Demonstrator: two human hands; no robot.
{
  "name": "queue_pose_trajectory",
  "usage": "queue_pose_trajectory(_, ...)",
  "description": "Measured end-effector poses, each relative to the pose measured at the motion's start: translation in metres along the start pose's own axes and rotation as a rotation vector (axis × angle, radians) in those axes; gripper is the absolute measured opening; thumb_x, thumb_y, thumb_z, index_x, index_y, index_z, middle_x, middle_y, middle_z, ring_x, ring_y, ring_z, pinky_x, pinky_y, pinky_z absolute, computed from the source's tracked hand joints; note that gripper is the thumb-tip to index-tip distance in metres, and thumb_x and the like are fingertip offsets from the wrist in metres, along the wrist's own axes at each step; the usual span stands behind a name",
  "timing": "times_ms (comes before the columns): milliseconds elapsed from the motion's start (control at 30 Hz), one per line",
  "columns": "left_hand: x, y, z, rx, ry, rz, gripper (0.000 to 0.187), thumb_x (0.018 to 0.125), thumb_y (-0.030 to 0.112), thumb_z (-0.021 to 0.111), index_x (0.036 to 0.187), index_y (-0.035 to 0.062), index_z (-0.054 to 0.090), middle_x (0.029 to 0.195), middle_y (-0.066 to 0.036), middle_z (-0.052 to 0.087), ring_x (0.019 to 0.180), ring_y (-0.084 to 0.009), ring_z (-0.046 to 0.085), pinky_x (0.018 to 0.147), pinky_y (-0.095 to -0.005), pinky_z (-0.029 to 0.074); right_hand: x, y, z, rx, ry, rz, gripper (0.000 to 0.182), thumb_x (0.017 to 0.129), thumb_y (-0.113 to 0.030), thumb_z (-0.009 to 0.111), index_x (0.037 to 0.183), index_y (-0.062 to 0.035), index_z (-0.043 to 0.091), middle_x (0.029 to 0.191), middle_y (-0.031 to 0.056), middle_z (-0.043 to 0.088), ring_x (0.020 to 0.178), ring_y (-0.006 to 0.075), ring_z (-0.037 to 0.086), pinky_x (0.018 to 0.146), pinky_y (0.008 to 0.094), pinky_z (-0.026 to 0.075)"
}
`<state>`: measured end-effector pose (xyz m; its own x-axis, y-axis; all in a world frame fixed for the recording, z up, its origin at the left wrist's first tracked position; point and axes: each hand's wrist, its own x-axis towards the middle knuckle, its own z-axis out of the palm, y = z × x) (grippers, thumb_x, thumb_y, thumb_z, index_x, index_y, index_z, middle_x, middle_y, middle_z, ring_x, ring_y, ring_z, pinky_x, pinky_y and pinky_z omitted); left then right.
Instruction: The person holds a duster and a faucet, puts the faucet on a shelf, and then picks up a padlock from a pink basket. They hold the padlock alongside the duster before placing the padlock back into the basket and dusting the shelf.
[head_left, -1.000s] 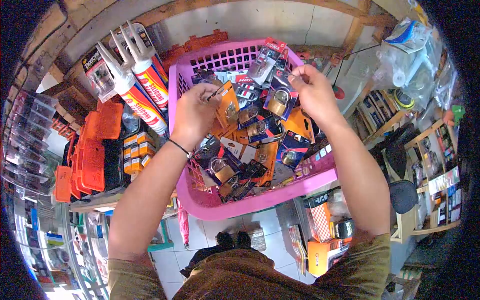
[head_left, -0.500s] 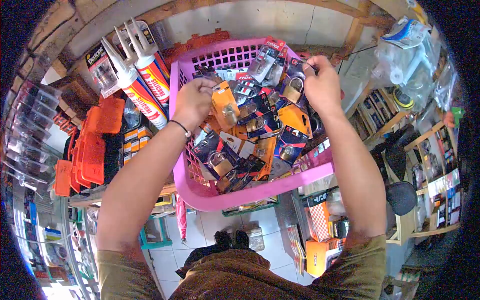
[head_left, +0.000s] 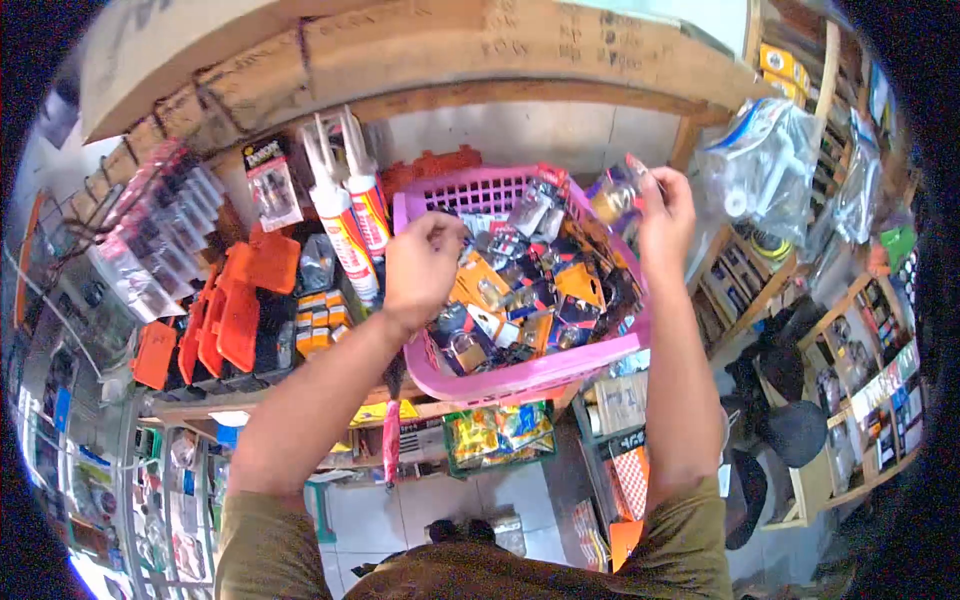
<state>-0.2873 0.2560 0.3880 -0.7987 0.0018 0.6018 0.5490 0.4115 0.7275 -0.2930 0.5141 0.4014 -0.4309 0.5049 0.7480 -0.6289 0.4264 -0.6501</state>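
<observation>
With the fingers of our right hand we pinch a blurred packaged padlock at the far right corner of the pink basket. It lies just left of those fingers, well apart from our left hand, which curls over the basket's left side; whether its fingers grip anything, we cannot tell.

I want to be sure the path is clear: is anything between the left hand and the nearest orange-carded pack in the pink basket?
Nothing visible. The left hand hovers over the left side of the pink basket, with the orange-carded pack close by. The right hand, holding another pack, is on the other side.
</observation>
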Motion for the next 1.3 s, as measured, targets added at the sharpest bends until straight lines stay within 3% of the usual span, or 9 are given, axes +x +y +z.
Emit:
queue_pose_trajectory(167,-0.076,0.043,-0.091,-0.341,-0.242,0.01,0.018,0.087,0.007,0.043,0.101,-0.0021,0.048,0.09,-0.007,0.055,0.082,-0.0103,0.053,0.071,-0.0216,0.043,-0.076,-0.135,0.0,0.398,-0.43,0.294,0.008,0.078,-0.008,0.055,0.084,-0.0049,0.052,0.072,-0.0008,0.05,0.064,0.0037,0.044,0.057,0.0184,0.036)
queue_pose_trajectory(300,-0.168,0.009,-0.133,-0.808,-0.552,-0.229,0.068,0.082,0.059,0.027,0.111,-0.0014,0.037,0.11,-0.014,0.044,0.103,-0.0215,0.044,0.085,-0.0334,0.038,-0.184,-0.184,0.021,0.511,-0.866,0.334,0.014,0.077,-0.009,0.058,0.087,-0.0028,0.05,0.072,0.0007,0.051,0.064,0.007,0.048,0.057,0.0216,0.041)
queue_pose_trajectory(467,-0.258,-0.007,-0.143,-1.209,-0.03,-0.924,0.084,0.072,0.072,0.024,0.119,0.0034,0.037,0.109,-0.016,0.05,0.097,-0.0313,0.052,0.085,-0.0445,0.041,-0.282,-0.186,0.051,0.442,-1.082,0.518,0.016,0.081,-0.009,0.055,0.093,-0.0006,0.048,0.077,0.0032,0.054,0.067,0.006,0.049,0.061,0.0208,0.042)
queue_pose_trajectory(533,-0.283,-0.034,-0.162,-1.631,-0.338,-0.842,0.081,0.073,0.071,0.025,0.118,0.0043,0.038,0.103,-0.019,0.052,0.09,-0.0344,0.055,0.07,-0.0514,0.047,-0.297,-0.186,0.045,0.327,-1.234,0.784,0.019,0.084,-0.017,0.052,0.094,-0.0019,0.048,0.08,0.0042,0.054,0.071,0.0066,0.049,0.064,0.0237,0.043)
queue_pose_trajectory(600,-0.31,-0.041,-0.176,-1.642,-0.313,-0.997,0.082,0.072,0.072,0.027,0.117,0.0041,0.039,0.101,-0.021,0.053,0.087,-0.0357,0.055,0.071,-0.0502,0.046,-0.328,-0.153,0.035,0.236,-1.137,0.47,0.026,0.084,-0.025,0.051,0.098,-0.0023,0.048,0.084,0.0062,0.054,0.077,0.0091,0.051,0.067,0.0282,0.044)
queue_pose_trajectory(767,-0.342,-0.049,-0.191,-1.75,-0.109,-0.922,0.078,0.075,0.068,0.028,0.122,0.0064,0.034,0.104,-0.024,0.051,0.087,-0.0399,0.055,0.078,-0.048,0.043,-0.365,-0.085,0.013,0.156,-0.995,1.409,0.044,0.08,-0.042,0.052,0.108,-0.0078,0.047,0.097,0.0048,0.054,0.085,0.019,0.054,0.072,0.0321,0.042)
queue_pose_trajectory(967,-0.328,-0.044,-0.201,-1.636,-0.079,-0.893,0.08,0.076,0.068,0.025,0.128,0.0072,0.025,0.107,-0.024,0.048,0.087,-0.0406,0.054,0.078,-0.049,0.043,-0.341,-0.063,0.085,0.457,-0.918,1.6,0.043,0.079,-0.049,0.05,0.102,-0.0121,0.049,0.101,0.0079,0.057,0.087,0.0203,0.057,0.07,0.0299,0.042)
queue_pose_trajectory(1167,-0.338,-0.048,-0.206,-1.544,-0.02,-0.893,0.081,0.076,0.068,0.024,0.127,0.0062,0.027,0.107,-0.024,0.049,0.087,-0.041,0.054,0.079,-0.0513,0.042,-0.336,-0.052,0.116,0.717,-0.63,1.696,0.027,0.077,-0.039,0.053,0.074,-0.0136,0.044,0.047,-0.0024,0.035,0.042,0.0121,0.036,0.042,0.0286,0.032)
queue_pose_trajectory(1300,-0.349,-0.047,-0.21,-1.446,0.108,-0.95,0.074,0.079,0.064,0.025,0.125,0.0066,0.032,0.107,-0.023,0.05,0.09,-0.0409,0.053,0.08,-0.0528,0.04,-0.34,-0.089,0.063,0.622,-0.664,1.747,0.029,0.078,-0.034,0.048,0.061,-0.0139,0.038,0.043,-0.0019,0.032,0.035,0.0143,0.03,0.035,0.028,0.028)
